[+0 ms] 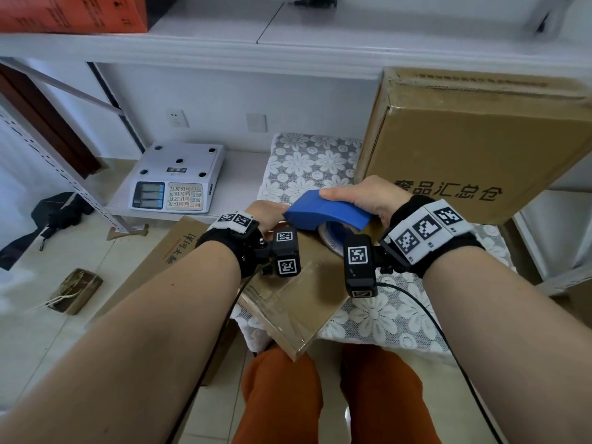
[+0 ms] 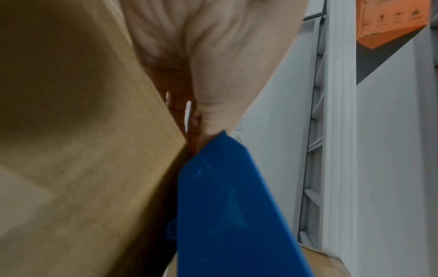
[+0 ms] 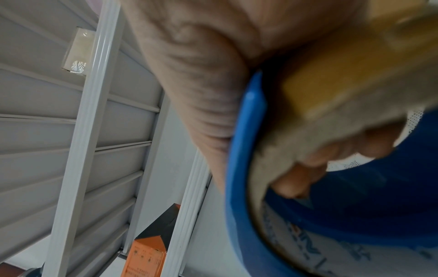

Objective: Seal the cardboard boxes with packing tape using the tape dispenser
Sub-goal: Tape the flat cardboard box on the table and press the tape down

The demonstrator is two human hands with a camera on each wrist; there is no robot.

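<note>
A flat cardboard box point(image 1: 288, 302) lay on the lace-covered table point(image 1: 378, 318), its near face glossy with tape; the right hand point(image 1: 358, 195) gripped the blue tape dispenser point(image 1: 326, 210) over its far end (probably to lay or cut tape); the left hand point(image 1: 267, 213) met the dispenser's nose, its grip hidden; a larger box point(image 1: 474, 145) stood behind.
</note>
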